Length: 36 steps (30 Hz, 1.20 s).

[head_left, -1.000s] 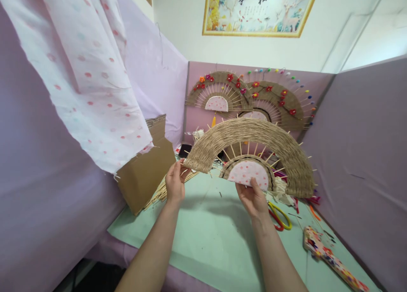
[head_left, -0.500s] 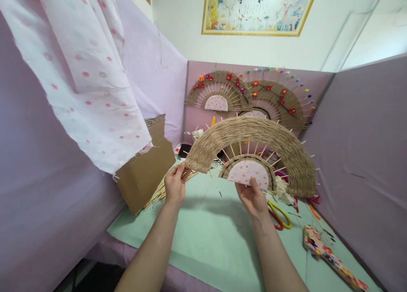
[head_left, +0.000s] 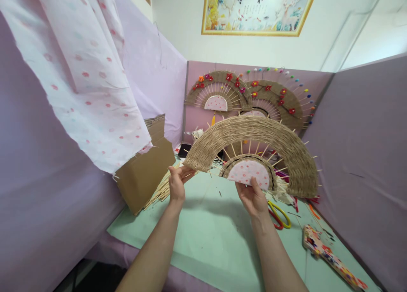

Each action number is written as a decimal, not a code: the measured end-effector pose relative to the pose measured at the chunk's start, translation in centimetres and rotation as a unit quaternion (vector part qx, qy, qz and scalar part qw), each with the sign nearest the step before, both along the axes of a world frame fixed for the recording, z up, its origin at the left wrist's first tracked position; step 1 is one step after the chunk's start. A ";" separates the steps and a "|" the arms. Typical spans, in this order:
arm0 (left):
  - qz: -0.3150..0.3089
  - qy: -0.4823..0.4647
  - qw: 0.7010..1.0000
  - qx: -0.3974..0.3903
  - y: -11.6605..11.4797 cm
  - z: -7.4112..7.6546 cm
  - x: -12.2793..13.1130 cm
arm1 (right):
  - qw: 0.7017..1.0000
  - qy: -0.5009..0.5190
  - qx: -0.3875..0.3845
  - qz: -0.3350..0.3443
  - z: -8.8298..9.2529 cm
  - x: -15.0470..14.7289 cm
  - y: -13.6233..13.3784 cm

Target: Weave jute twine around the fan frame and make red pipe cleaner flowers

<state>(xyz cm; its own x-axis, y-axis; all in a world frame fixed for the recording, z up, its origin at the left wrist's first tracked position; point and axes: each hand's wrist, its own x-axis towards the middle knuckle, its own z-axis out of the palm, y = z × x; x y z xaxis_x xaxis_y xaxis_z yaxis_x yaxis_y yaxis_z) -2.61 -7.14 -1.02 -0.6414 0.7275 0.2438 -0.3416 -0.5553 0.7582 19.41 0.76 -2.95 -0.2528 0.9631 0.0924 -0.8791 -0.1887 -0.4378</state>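
I hold a half-round woven straw fan (head_left: 254, 135) upright above the green mat (head_left: 206, 237). Its centre is a pink dotted fabric half-disc with thin wooden spokes running out to the straw band. My right hand (head_left: 252, 196) grips the fan at the bottom edge of that half-disc, thumb on the fabric. My left hand (head_left: 177, 182) pinches a thin strand or stick at the fan's lower left corner, fingers closed together.
Two finished fans with red flowers (head_left: 222, 92) (head_left: 273, 101) hang on the back partition. A cardboard box (head_left: 146, 169) and a bundle of sticks (head_left: 162, 190) lie at left. Scissors (head_left: 280, 215) and a patterned strip (head_left: 330, 258) lie at right. Dotted pink cloth (head_left: 79, 71) hangs at left.
My left hand has slipped slightly down from the fan's left corner and turned, fingers now pinching just below the edge. The fan and my right hand have barely moved.
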 end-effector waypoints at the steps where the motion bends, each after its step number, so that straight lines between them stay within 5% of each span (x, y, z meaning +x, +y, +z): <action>1: 0.011 -0.002 1.000 0.002 0.0 0.0 -0.1 | 1.000 0.001 0.001 0.001 0.0 0.0 0.0; 14: 0.025 -0.075 0.997 -0.013 0.6 0.5 -0.3 | 1.000 -0.013 0.002 0.014 0.0 -0.3 -0.1; 21: -0.110 -0.130 0.985 0.030 0.8 0.6 -0.1 | 1.000 0.007 0.005 0.014 0.2 -0.5 -0.1; 30: -0.120 -0.140 0.983 0.014 1.3 0.8 0.1 | 0.999 0.027 0.006 0.016 0.4 -0.7 -0.2; 33: -0.153 -0.091 0.983 -0.038 0.9 0.7 0.6 | 0.999 0.030 0.013 0.005 0.3 -0.8 -0.2; 36: -0.186 0.064 0.955 -0.221 0.2 0.4 1.5 | 0.999 0.029 0.026 -0.017 0.2 -0.9 0.0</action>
<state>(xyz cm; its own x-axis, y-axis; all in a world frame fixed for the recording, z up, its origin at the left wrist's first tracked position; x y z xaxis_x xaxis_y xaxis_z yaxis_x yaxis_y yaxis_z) -1.08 -6.98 -0.63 -0.3045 0.9491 -0.0807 -0.3418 -0.0298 0.9393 18.49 0.73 -2.74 -0.2124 0.9645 0.1571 -0.9088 -0.1360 -0.3944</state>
